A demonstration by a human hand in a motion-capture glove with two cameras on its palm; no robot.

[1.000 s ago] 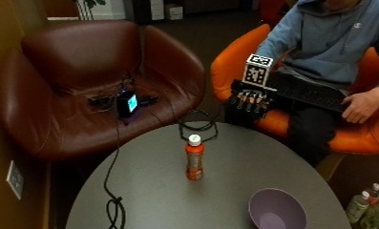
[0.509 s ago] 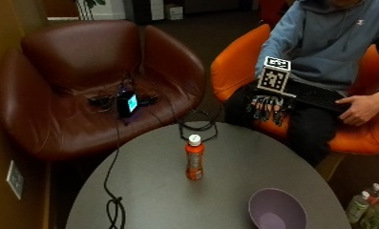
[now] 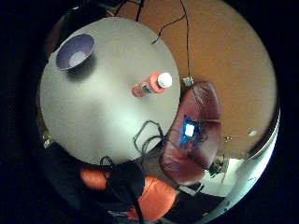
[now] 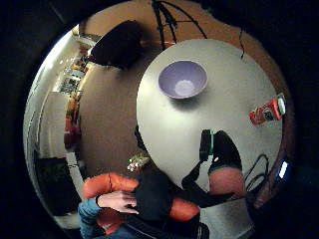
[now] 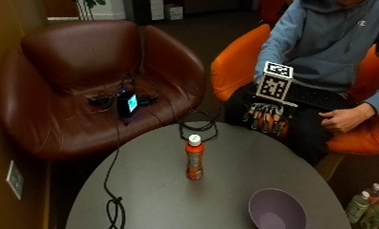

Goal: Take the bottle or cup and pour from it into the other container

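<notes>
Bottle, orange with a white cap, is seen standing upright on the round grey table, roughly at the middle of the tabletop. Relative to the bottle, a lavender bowl is set on the same table, well apart from it and toward the edge nearest the outside camera; nothing can be made out inside the bowl. No contact between bottle and bowl is shown.

The gloved right hand is held above the far rim of the table, beyond the bottle and apart from it, with its fingers pointing downward and only loosely bent. Nothing is gripped by it, and neither the bottle nor the bowl is touched. The bare left hand is rested on the person's lap, well away from the bottle and apart from the gloved hand.

In both palm views the bottle and the bowl are shown small on the tabletop, far from the palm.

A black cable loop lies at the table's far edge, just behind the bottle, and another cable is draped over the table's edge to the side of the bottle opposite the bowl. Behind the bottle, a brown leather armchair is occupied by a small device with a lit screen. The person is seated in an orange chair.
</notes>
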